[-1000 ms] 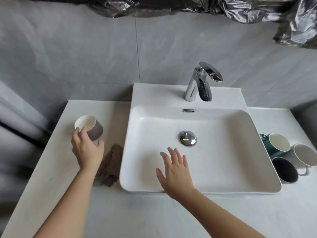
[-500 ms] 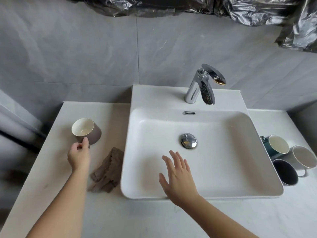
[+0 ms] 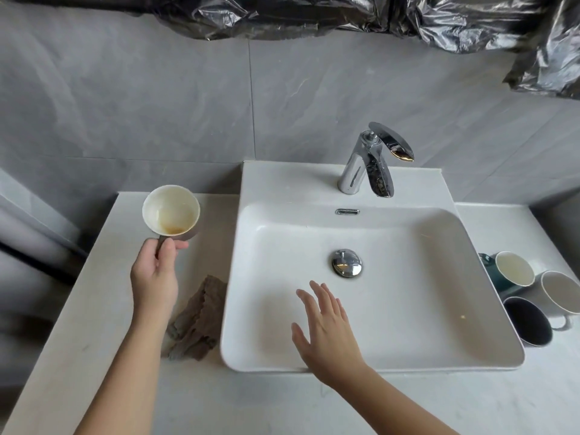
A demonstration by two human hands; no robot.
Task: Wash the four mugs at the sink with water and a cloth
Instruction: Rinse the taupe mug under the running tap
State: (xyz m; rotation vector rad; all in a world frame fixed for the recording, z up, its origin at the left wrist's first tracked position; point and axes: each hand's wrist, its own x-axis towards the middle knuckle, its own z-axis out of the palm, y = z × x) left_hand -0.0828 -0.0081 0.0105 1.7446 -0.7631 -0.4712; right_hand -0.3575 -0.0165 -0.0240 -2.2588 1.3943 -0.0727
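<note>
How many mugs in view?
4. Stained brown mug held by the left hand, left of the sink; teal mug, white mug and black mug clustered on the counter to its right. No others visible.

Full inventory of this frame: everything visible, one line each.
brown mug: 1, brown outside, cream inside with a brownish stain, held over the left counter
teal mug: 1, teal, cream inside, counter right of the sink
white mug: 1, white, right counter, beside the teal mug
dark mug: 1, dark, right counter, nearest the camera
cloth: 1, brown, crumpled on the left counter by the sink
sink: 1, white, centre
faucet: 1, chrome, behind the basin
drain stopper: 1, chrome, basin floor
counter: 1, white, around the sink
wall tiles: grey, behind
plastic sheeting: black, top edge
left hand: grips the brown mug's handle
right hand: fingers spread, over the basin's near side
</note>
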